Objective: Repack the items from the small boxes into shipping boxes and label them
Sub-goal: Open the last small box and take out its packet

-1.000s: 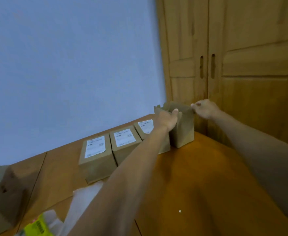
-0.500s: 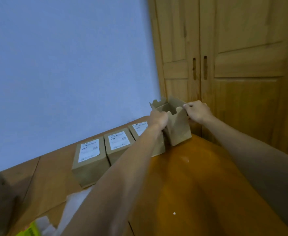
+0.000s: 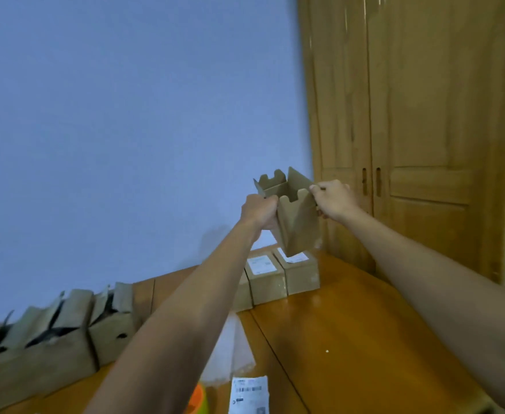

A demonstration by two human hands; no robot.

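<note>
Head view, one frame only.

Open box: brown cardboard, held up off the counter by both hands, directly above the row of labelled boxes. It's tilted and the top is open w/ the flaps standing up, two of them w/ notched tabs. The inside is in shadow, so can't tell what's in it. Its lower corner shows in front of the rightmost labelled box's top. Touching or apart, can't tell.

L hand: closed on the open box's left wall near the rim, fingers curled round the edge.
R hand: closed on the right flap at the top, fingers curled, thumb on the flap's upper edge. Both forearms are bare and reach in from the bottom of the frame.

Labelled boxes: closed, brown, each w/ a white label on top, standing side by side and touching. Two are plain to see. A third is mostly hidden behind the L forearm.

Rel. to that row:
- Behind and left: blue wall.
- Just right and behind: wooden doors w/ two slot handles.
- Left along the wall: cluster of flap-up boxes, brown, blurred.
- Nearer the camera: white wrapping, crumpled, partly under the L forearm.
- Nearer again: barcode label sheet, lying flat on the counter.
- Just left of that sheet: orange-yellow thing, cut off by arm and frame edge, can't tell what it is.
</note>
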